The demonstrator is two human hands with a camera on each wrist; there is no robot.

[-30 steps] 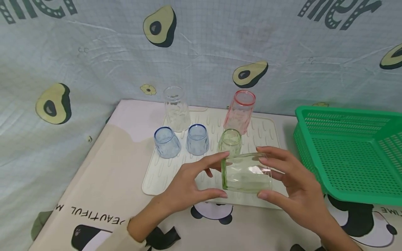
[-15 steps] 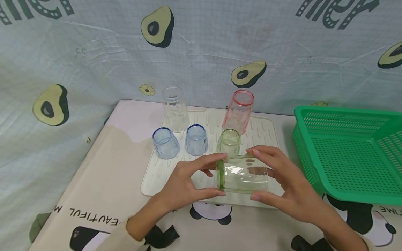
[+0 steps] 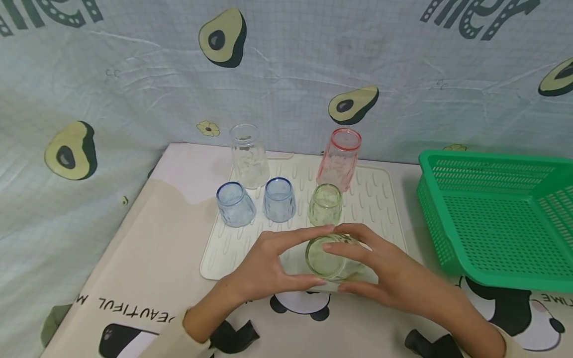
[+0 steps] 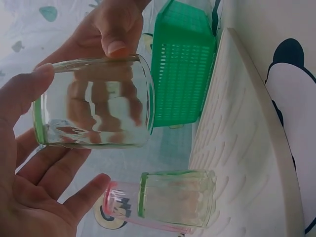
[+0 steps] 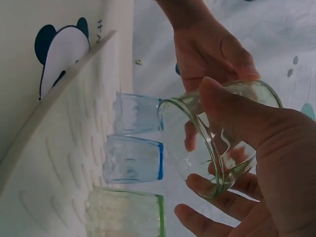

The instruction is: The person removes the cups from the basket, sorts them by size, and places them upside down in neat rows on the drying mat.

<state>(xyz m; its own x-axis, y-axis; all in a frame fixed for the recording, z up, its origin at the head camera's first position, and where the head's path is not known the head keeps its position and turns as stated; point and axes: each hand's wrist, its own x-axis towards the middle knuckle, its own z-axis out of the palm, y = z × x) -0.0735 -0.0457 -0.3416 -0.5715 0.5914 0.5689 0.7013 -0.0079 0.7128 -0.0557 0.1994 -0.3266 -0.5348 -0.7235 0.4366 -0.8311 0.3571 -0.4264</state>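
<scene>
Both hands hold a pale green glass [image 3: 323, 262] above the front of a white ribbed mat [image 3: 219, 266], one round end tilted up towards the head camera. My left hand [image 3: 266, 266] grips it between thumb and fingers from the left. From the right, my right hand [image 3: 385, 263] curls its thumb and fingers about the glass. The left wrist view shows this glass [image 4: 98, 103] lifted off the mat, fingers visible through its wall. Just behind it stands a smaller green glass [image 3: 325, 208]. Two blue glasses [image 3: 236, 206] [image 3: 279, 201] stand to its left.
At the mat's back are a tall clear glass [image 3: 249, 161] and a tall pink-rimmed glass [image 3: 338, 161]. A green plastic basket [image 3: 492, 219] sits to the right. Behind the table hangs an avocado-print cloth [image 3: 277, 64].
The held glass has turned from lying sideways to having a round end facing up. My right hand has moved left along it, closer to my left hand.
</scene>
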